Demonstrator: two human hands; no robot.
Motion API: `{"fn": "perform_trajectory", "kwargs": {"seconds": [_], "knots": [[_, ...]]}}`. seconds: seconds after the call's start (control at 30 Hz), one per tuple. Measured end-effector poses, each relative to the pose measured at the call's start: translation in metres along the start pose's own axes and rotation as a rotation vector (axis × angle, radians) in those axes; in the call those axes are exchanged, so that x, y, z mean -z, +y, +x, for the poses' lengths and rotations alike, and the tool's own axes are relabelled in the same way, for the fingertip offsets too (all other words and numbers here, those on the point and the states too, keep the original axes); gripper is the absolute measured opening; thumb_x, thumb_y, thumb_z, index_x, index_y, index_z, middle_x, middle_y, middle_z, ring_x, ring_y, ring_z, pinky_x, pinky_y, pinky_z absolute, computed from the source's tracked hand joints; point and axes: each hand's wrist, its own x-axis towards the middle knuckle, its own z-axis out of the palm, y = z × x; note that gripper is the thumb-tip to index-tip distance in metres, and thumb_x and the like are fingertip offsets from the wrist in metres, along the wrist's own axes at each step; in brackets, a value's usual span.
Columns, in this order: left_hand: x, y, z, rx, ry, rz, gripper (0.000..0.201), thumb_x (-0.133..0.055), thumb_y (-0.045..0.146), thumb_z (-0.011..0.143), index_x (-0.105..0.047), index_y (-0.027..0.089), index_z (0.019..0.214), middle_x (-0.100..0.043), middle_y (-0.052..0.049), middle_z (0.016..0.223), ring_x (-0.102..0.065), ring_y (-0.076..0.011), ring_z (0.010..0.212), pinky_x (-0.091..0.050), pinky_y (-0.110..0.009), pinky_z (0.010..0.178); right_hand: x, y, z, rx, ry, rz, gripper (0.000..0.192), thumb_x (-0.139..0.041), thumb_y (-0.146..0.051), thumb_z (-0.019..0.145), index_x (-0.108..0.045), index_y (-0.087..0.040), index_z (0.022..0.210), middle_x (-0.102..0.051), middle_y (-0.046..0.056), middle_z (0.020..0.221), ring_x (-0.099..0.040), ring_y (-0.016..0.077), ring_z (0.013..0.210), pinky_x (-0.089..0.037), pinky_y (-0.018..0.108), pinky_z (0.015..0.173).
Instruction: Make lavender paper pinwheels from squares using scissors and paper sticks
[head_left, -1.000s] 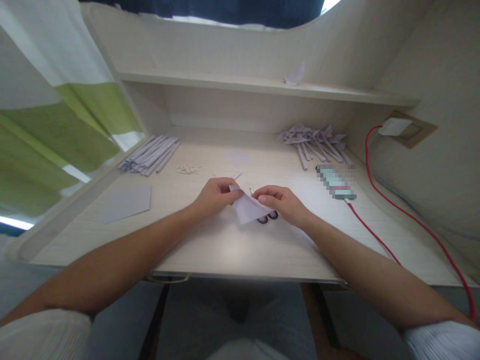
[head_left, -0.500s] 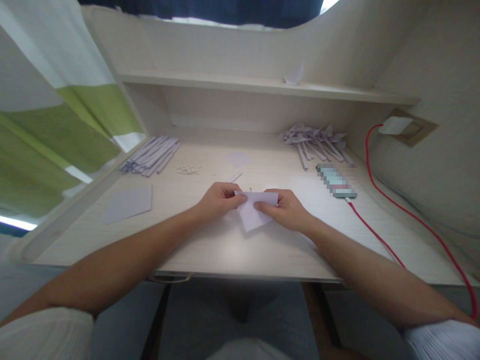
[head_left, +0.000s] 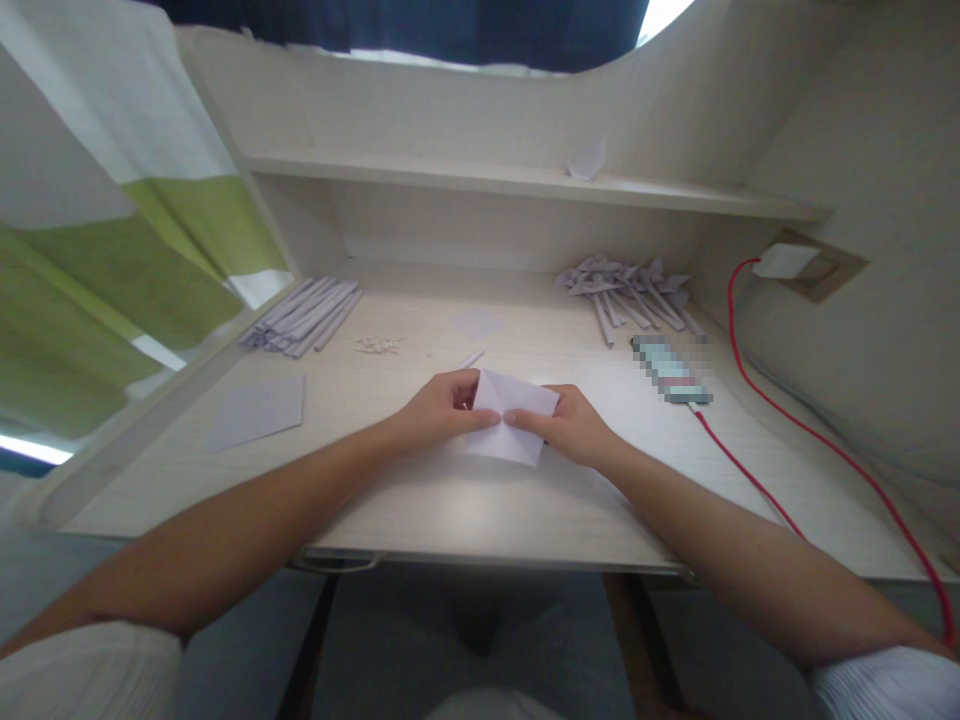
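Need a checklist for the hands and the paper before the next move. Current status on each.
1. Left hand grip on the paper: ok, holding its left side.
2. Right hand grip on the paper: ok, holding its right side.
3. At least one hand free: not ok, both are on the paper.
4. Desk under the paper free of objects: cannot tell, paper and hands block the view.
5. Phone apart from the hands: ok, it lies beyond the right hand.
6. Red cable clear of the right forearm: cannot tell, it runs out of sight at the forearm.
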Motion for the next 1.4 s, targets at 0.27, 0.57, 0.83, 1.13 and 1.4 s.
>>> {"fn": "perform_trajectory", "kwargs": {"seconds": [0.27, 0.57, 0.83, 1.13, 1.4], "knots": [[0.0, -0.003, 0.003, 0.057, -0.053, -0.067, 0.028, -0.072, 0.015, 0.068, -0.071, 0.01, 0.096, -0.073, -0.007, 0.087, -0.067, -0.0173, 0.075, -0.052, -0.026, 0.066, 0.001, 0.0, 0.004, -0.012, -0.019, 0.184, 0.027, -0.078, -0.035, 0.072, -0.071, -0.015, 0.087, -0.066, 0.002, 0.069, -0.056, 0.0127, 0.056, -0.041, 0.024, 0.049], [0.004, -0.004, 0.006, 0.025, -0.019, -0.129, 0.025, -0.07, 0.015, 0.07, -0.066, 0.014, 0.094, -0.068, 0.0, 0.069, -0.063, -0.0127, 0.057, -0.051, -0.023, 0.054, 0.007, -0.001, 0.009, 0.075, 0.003, 0.208, 0.023, -0.077, -0.027, 0.069, -0.076, -0.016, 0.089, -0.066, 0.001, 0.07, -0.049, 0.0104, 0.054, -0.036, 0.024, 0.05], [0.006, 0.003, 0.006, -0.04, 0.002, -0.194, 0.016, -0.07, 0.016, 0.068, -0.071, 0.015, 0.085, -0.068, -0.002, 0.073, -0.063, -0.0123, 0.062, -0.053, -0.023, 0.057, 0.009, -0.001, 0.01, 0.1, -0.036, 0.236, 0.025, -0.062, -0.016, 0.068, -0.079, -0.021, 0.086, -0.07, 0.002, 0.08, -0.058, 0.0132, 0.065, -0.046, 0.025, 0.057], [0.009, 0.005, 0.008, -0.047, 0.054, -0.113, 0.015, -0.068, 0.012, 0.064, -0.073, 0.015, 0.077, -0.071, -0.004, 0.078, -0.065, -0.0153, 0.071, -0.054, -0.025, 0.063, 0.012, 0.004, 0.013, 0.105, -0.104, 0.274, 0.024, -0.07, -0.018, 0.068, -0.077, -0.021, 0.091, -0.072, 0.002, 0.088, -0.063, 0.0146, 0.073, -0.051, 0.027, 0.064], [0.007, 0.007, 0.006, -0.08, 0.133, -0.048, 0.013, -0.066, 0.013, 0.065, -0.074, 0.016, 0.074, -0.069, -0.002, 0.076, -0.062, -0.0142, 0.072, -0.051, -0.025, 0.068, 0.015, -0.003, 0.008, 0.114, -0.207, 0.296, 0.032, -0.076, -0.034, 0.074, -0.074, -0.02, 0.102, -0.071, 0.005, 0.095, -0.063, 0.0161, 0.078, -0.052, 0.028, 0.067]]}}
